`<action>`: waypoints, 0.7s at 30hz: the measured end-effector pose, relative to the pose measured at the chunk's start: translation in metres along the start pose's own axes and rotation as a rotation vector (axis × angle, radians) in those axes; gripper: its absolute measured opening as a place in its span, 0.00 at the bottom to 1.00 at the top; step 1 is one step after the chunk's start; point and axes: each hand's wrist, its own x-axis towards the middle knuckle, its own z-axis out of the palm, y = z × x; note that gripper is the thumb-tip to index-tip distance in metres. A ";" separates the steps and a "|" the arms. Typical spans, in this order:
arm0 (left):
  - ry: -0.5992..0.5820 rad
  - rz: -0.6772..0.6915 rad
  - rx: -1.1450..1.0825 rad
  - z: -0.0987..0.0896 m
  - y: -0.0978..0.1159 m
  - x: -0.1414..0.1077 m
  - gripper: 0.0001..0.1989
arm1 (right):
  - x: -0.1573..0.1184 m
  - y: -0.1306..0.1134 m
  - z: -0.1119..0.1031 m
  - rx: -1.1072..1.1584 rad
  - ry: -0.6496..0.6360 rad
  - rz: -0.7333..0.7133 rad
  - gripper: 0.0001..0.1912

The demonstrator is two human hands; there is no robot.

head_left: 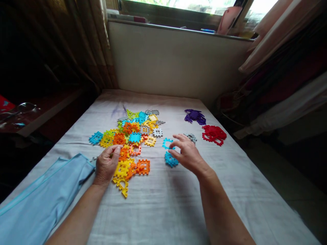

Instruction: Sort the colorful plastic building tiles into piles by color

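This looks like a room in a home: long brown fabric curtain point(89, 44), bright glass window point(173, 4), pale hanging cloth point(268, 44), creased whitish sheet point(153, 214) spread with colourful notched plastic toy pieces point(135, 137).

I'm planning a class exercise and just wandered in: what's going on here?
Someone has both hands among notched plastic pieces on a pale cloth. The left hand curls at the edge of a mixed-colour pile; whether it grips anything is unclear. The right hand is at a light-blue frame, its hold also unclear. Purple pieces and red pieces lie in separate groups farther right.
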 end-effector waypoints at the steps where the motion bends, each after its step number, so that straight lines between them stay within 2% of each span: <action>1: 0.001 -0.003 0.001 0.000 0.000 0.000 0.16 | -0.001 0.006 -0.009 0.003 -0.025 0.025 0.04; 5: 0.008 -0.010 0.005 0.000 -0.001 0.000 0.17 | -0.008 0.013 -0.033 -0.011 -0.195 0.098 0.05; 10: 0.006 -0.002 0.007 -0.001 0.000 0.000 0.17 | -0.010 -0.001 -0.036 -0.080 -0.367 0.100 0.09; 18: 0.006 -0.006 0.015 -0.001 0.001 0.000 0.17 | -0.010 0.000 -0.032 -0.106 -0.454 0.112 0.10; 21: -0.002 -0.005 0.020 -0.002 0.002 0.001 0.17 | -0.012 0.000 -0.035 -0.077 -0.447 0.121 0.09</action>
